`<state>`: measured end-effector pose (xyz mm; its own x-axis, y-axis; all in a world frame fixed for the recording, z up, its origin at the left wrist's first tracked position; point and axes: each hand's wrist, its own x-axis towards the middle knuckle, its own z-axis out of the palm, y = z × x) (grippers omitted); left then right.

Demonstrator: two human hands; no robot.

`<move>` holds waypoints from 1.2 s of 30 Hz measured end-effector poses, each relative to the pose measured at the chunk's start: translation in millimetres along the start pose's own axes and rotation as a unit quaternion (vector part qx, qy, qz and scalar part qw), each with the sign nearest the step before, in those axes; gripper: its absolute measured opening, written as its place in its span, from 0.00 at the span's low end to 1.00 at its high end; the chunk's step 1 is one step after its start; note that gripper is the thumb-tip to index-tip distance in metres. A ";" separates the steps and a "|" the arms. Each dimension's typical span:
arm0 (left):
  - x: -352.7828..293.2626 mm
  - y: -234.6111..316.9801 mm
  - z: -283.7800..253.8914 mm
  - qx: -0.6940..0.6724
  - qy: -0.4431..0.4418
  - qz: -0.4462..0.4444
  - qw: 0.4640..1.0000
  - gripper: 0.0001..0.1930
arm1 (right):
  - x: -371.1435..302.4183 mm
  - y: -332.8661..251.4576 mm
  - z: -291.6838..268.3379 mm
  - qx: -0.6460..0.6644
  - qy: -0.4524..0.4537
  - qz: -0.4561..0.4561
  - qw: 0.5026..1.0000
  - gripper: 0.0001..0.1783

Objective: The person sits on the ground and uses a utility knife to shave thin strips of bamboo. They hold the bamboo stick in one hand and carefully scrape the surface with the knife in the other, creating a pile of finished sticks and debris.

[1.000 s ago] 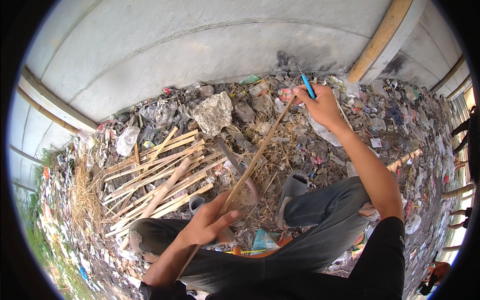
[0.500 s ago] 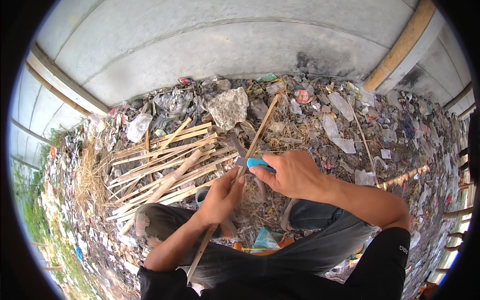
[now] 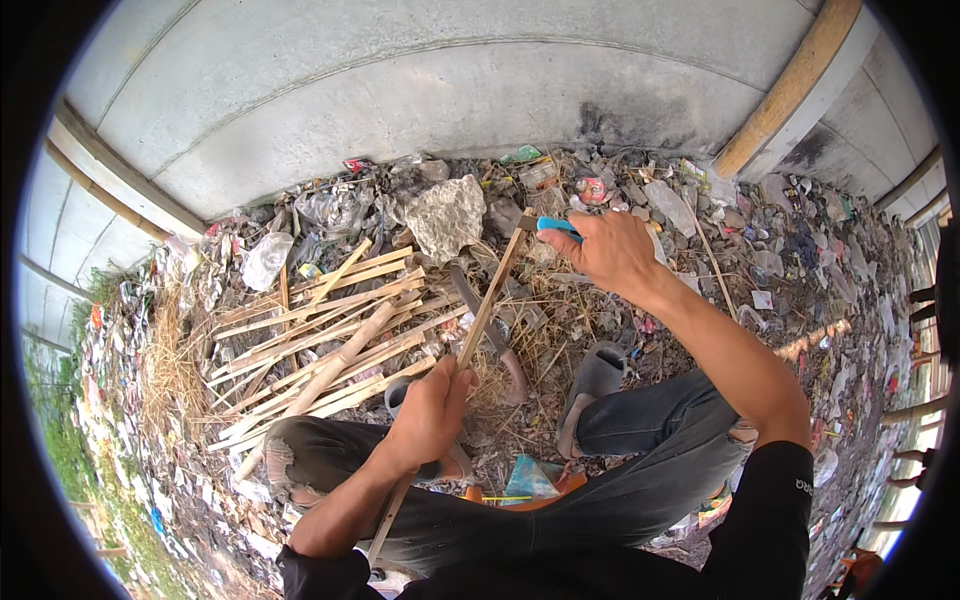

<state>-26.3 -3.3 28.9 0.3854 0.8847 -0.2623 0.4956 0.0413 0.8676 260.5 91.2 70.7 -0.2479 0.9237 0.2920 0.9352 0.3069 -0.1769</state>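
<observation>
My left hand point(image 3: 432, 410) is closed around a long bamboo strip point(image 3: 487, 305), which slants from beside my left thigh up toward the far right. In my right hand point(image 3: 610, 248) is a cutter knife with a blue handle point(image 3: 558, 228). Its short blade lies against the strip near the far end. Left of my hands, a pile of pale split bamboo strips point(image 3: 330, 345) rests on the ground. Behind the held strip lies a curved dark blade with a brown handle point(image 3: 514, 375), partly covered by the strip.
Litter and dry straw point(image 3: 175, 370) cover the ground. A big pale rock point(image 3: 447, 218) sits beyond the pile, before a grey concrete wall point(image 3: 400, 100). My sandalled foot point(image 3: 598, 375) is near the strip, and an orange thing point(image 3: 572, 484) shows between my legs.
My right hand has moved away from me along the strip with the knife, from beside my left hand to near the far end. My left hand has shifted slightly nearer me, and the strip's far end is lower.
</observation>
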 end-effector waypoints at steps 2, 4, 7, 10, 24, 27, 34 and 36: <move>-1.8 2.7 2.4 -0.007 0.002 -0.026 1.000 0.12 | -4.2 -10.6 -2.3 0.027 -0.057 0.005 0.998 0.39; -3.8 5.8 1.6 -0.023 0.009 -0.008 1.000 0.12 | -11.3 -18.7 -4.2 0.046 -0.095 -0.059 0.993 0.40; -19.4 6.6 -1.7 0.028 -0.020 0.002 0.999 0.11 | 20.6 37.6 -23.6 -0.013 0.029 0.165 0.986 0.44; -23.4 -0.7 -4.7 0.050 -0.031 0.041 0.997 0.11 | 14.4 70.7 -43.9 -0.008 0.057 0.198 0.979 0.43; -0.9 13.5 2.8 -0.054 -0.050 0.007 0.997 0.12 | -2.6 35.9 -16.7 0.315 -0.023 0.118 0.942 0.31; -0.2 13.6 4.2 -0.066 -0.072 0.007 0.995 0.13 | -5.0 34.9 -6.2 0.384 -0.056 0.123 0.913 0.26; -8.9 12.9 -7.0 -0.287 -0.178 -0.056 0.940 0.28 | 4.0 50.6 6.8 0.530 -0.036 0.225 0.816 0.15; -8.7 12.4 -12.2 -0.295 -0.222 -0.053 0.928 0.31 | 7.9 55.8 0.5 0.589 0.017 0.287 0.756 0.12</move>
<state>-33.0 -4.8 47.1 0.7062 0.5878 -0.3946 0.0876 0.4805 0.8726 310.6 115.7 62.7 0.1377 0.9819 -0.1298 0.0084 -0.1322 -0.9912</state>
